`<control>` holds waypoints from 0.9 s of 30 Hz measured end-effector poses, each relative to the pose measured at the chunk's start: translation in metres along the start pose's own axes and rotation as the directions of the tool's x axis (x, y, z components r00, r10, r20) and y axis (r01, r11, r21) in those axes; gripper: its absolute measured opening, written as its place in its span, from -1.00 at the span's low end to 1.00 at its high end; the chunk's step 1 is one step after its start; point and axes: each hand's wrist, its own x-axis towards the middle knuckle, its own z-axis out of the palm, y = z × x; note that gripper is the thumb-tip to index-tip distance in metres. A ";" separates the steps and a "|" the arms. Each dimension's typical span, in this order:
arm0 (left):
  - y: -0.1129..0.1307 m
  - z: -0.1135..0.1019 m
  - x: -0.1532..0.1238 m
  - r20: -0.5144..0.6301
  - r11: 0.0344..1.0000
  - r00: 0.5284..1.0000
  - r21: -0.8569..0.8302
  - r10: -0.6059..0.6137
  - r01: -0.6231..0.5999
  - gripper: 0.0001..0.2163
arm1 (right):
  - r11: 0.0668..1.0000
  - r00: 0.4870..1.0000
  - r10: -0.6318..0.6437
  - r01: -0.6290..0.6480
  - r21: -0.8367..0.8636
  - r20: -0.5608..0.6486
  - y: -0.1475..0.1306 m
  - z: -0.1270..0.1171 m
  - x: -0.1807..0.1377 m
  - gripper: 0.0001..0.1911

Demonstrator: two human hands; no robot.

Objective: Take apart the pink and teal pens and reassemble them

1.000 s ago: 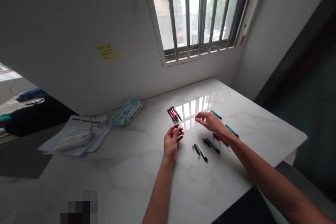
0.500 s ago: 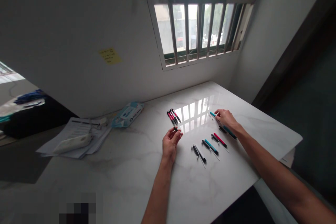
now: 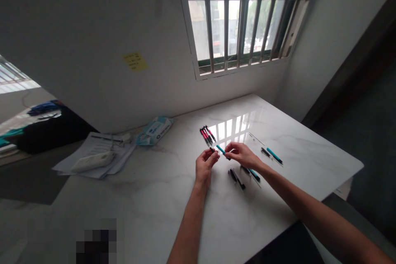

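Head view: right hand (image 3: 243, 155) pinches a slim teal barrel (image 3: 220, 149), left hand (image 3: 204, 168) a black part (image 3: 212, 149).

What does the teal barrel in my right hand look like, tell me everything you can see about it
The teal barrel is a slim, straight tube, apparently plastic, with a dark lower end. The right hand pinches it near that end, its fingertips hiding some of it. It slants in the picture, its teal end at upper left, close to the black part in the left hand; whether they touch is unclear. Any print on it is too small to tell.
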 end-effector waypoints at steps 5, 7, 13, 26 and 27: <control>-0.003 0.000 0.001 0.041 1.000 0.999 0.010 0.001 -0.002 -0.58 | 1.000 0.999 0.002 -0.003 0.002 0.054 -0.006 0.013 -0.004 -0.73; -0.005 -0.001 0.001 0.058 1.000 0.998 0.014 0.005 -0.005 -0.59 | 1.000 0.996 -0.008 0.011 -0.028 0.091 -0.009 0.005 -0.006 -0.72; -0.008 -0.001 0.003 0.058 1.000 0.998 -0.002 -0.003 0.004 -0.57 | 0.862 0.979 -0.091 -0.016 -0.507 -0.184 0.006 -0.069 -0.004 -0.80; -0.002 -0.002 0.004 -0.015 0.998 1.000 -0.061 -0.001 0.000 -0.52 | 0.712 0.921 -0.006 -0.269 -0.648 -0.389 0.048 -0.117 0.007 -0.83; -0.002 -0.002 0.004 -0.018 0.998 1.000 -0.063 0.003 -0.004 -0.53 | 0.755 0.926 -0.019 -0.233 -0.612 -0.377 0.044 -0.113 0.007 -0.82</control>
